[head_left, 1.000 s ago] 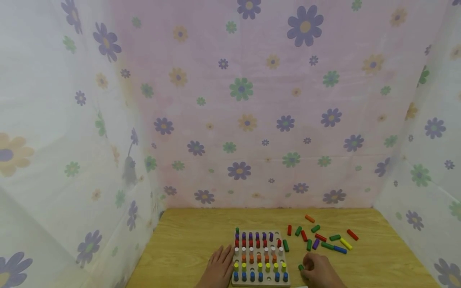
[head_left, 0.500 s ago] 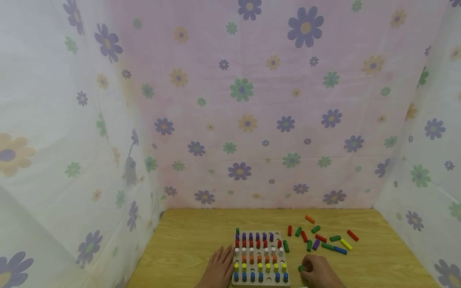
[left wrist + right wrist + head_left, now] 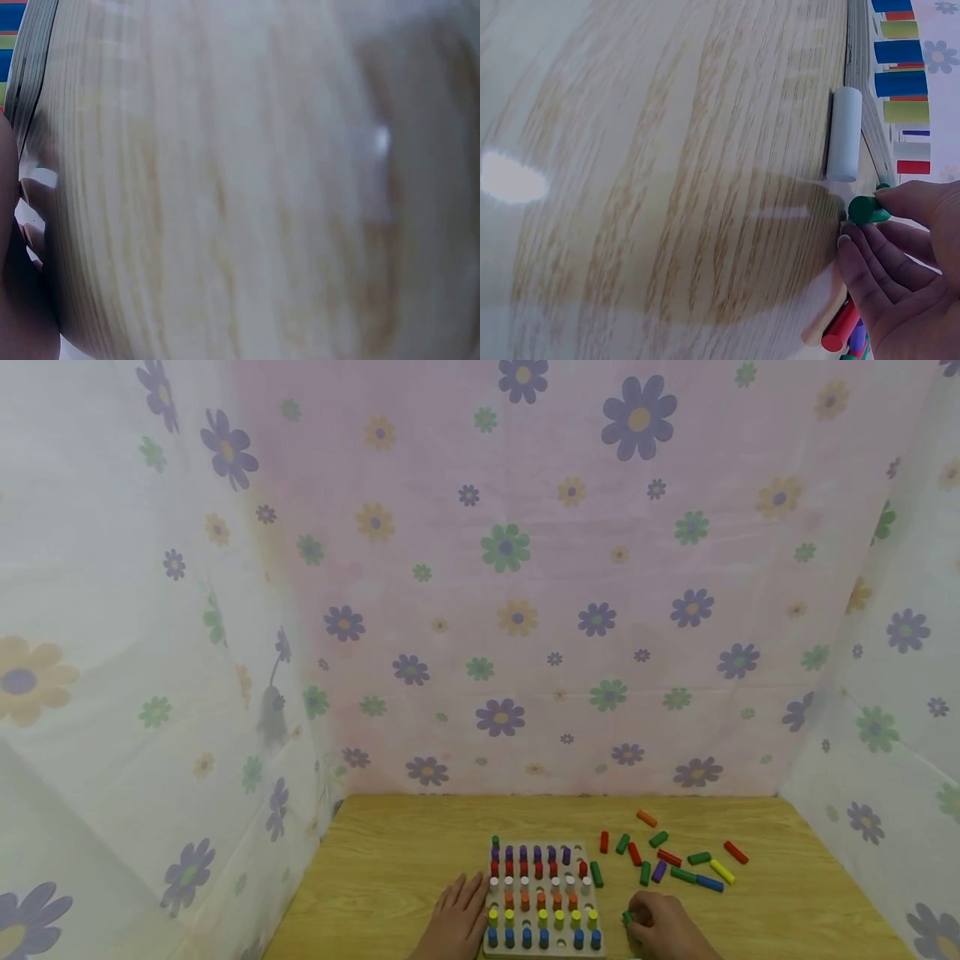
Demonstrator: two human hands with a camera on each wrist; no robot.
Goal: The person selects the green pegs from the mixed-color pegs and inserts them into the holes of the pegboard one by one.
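Note:
A wooden pegboard (image 3: 525,954) stands near the table's front edge, with rows of upright pegs in purple, red, white, orange, yellow and blue. One green peg (image 3: 495,842) stands at its far left corner. My left hand (image 3: 454,917) lies on the table along the board's left side, fingers extended. To the right of the board, my right hand (image 3: 663,925) pinches a green peg (image 3: 864,210) between thumb and fingers, low over the tabletop. A white peg (image 3: 845,135) lies beside the board in the right wrist view. Mostly wood grain fills the left wrist view.
Loose pegs lie scattered on the table (image 3: 405,835) right of the board, among them a yellow peg (image 3: 722,872), a blue peg (image 3: 709,883) and an orange peg (image 3: 647,817). Flower-printed curtains (image 3: 517,660) enclose the table at the back and both sides.
The green peg has turned slightly in my right hand's fingers, and the hand stays in about the same place. My left hand has not moved. The head view has shifted slightly.

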